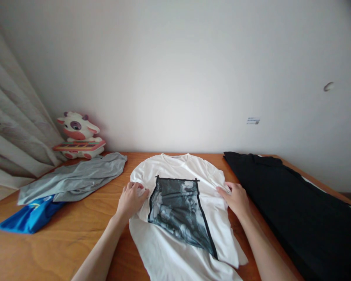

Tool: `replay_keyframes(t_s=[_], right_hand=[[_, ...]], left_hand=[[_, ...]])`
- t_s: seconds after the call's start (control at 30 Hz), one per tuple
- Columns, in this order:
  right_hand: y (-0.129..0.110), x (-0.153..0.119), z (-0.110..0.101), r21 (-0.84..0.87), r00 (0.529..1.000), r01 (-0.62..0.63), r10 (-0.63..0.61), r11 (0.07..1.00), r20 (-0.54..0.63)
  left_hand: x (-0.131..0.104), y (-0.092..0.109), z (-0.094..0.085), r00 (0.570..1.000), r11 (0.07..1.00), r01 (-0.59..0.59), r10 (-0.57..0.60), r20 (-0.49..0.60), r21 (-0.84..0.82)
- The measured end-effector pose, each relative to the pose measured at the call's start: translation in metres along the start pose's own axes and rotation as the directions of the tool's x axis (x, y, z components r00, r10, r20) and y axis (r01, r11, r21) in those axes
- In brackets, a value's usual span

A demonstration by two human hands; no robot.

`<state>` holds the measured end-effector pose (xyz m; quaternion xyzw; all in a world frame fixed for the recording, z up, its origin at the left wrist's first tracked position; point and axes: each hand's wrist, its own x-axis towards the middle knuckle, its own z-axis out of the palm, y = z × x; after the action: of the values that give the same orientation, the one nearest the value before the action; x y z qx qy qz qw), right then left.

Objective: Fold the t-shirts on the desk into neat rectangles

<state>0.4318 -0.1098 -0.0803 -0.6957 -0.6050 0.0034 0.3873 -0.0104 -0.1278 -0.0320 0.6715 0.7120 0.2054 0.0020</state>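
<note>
A white T-shirt (219, 218) with a dark grey printed panel framed in black lies spread on the wooden table, its collar toward the wall and its lower part wrinkled. At the shirt's left side, just under the sleeve, my left hand (132, 198) pinches the fabric between bent fingers and thumb. My right hand (235, 197) grips the opposite side near the right sleeve, thumb and fingers closed on the cloth. The shirt's bottom edge runs out of view.
Grey clothing (87, 175) and a blue garment (36, 214) lie at the left of the table (84, 226). Behind them stands a cow-shaped toy keyboard (78, 136) near the curtain (14, 117). Black clothing (295, 207) covers the right side. A white wall rises behind.
</note>
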Motion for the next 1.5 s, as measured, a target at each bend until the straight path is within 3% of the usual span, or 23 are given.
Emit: replay_keyframes(t_s=[0.4,0.53,0.7,0.87,1.0,1.5], right_hand=[[-0.006,0.001,-0.002,0.052,0.996,-0.082,0.083,0.995,-0.027],[-0.014,-0.004,-0.001,0.040,1.000,0.021,-0.020,0.999,-0.008],[-0.029,-0.009,-0.007,-0.125,0.979,0.193,-0.183,0.973,0.094],[-0.046,-0.012,-0.014,-0.269,0.952,0.272,-0.219,0.924,0.213],[-0.052,-0.012,-0.014,-0.270,0.945,0.264,-0.193,0.926,0.262],[-0.054,-0.013,-0.013,-0.240,0.964,0.122,-0.057,0.963,0.258]], left_hand=[[0.002,-0.002,0.002,1.000,1.000,-0.012,0.012,0.007,0.005],[0.002,-0.003,0.003,1.000,1.000,-0.026,0.025,0.016,0.015],[0.003,-0.001,0.002,0.999,0.998,-0.052,0.052,0.004,0.036],[0.002,0.003,0.000,0.996,0.996,-0.083,0.083,-0.017,0.034],[0.002,0.004,0.000,0.995,0.995,-0.097,0.097,-0.013,0.039],[0.007,-0.007,0.010,0.989,0.988,-0.144,0.146,-0.030,0.050]])
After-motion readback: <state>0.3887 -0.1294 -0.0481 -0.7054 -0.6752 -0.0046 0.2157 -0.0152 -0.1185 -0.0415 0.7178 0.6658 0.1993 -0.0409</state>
